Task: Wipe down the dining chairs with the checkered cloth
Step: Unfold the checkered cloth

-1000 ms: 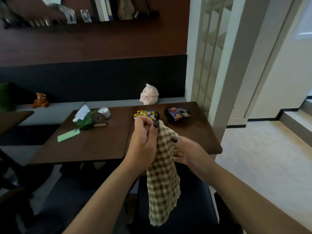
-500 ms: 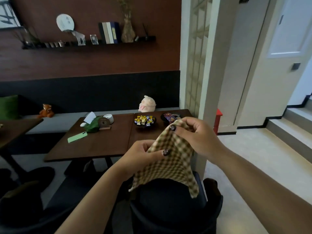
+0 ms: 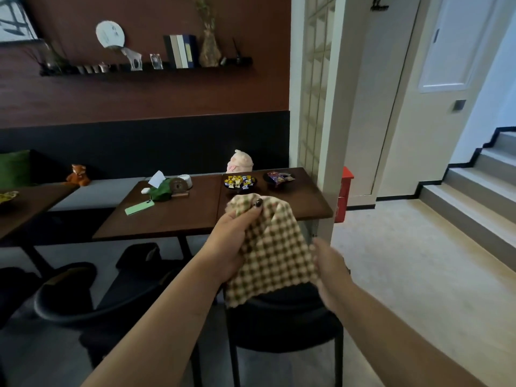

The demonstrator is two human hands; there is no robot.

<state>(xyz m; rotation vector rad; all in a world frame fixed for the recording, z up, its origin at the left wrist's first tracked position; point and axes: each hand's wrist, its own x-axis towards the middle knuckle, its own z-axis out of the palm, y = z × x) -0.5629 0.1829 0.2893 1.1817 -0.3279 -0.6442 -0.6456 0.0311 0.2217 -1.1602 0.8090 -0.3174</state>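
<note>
At frame centre you see a cloth (image 3: 275,247) checkered in cream and olive-brown; below it a black chair (image 3: 284,325); behind, a dark brown desk (image 3: 178,216) bearing a mint-green phone (image 3: 139,207).

The checkered cloth (image 3: 275,247) looks soft and waffle-textured, the table (image 3: 178,216) smooth dark wood, the chair (image 3: 282,319) matt black.

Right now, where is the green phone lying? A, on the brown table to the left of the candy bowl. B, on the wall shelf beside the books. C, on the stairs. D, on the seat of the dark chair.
A: the green phone lies flat on the brown table, to the left of the candy bowl, with no hand touching it.
</note>
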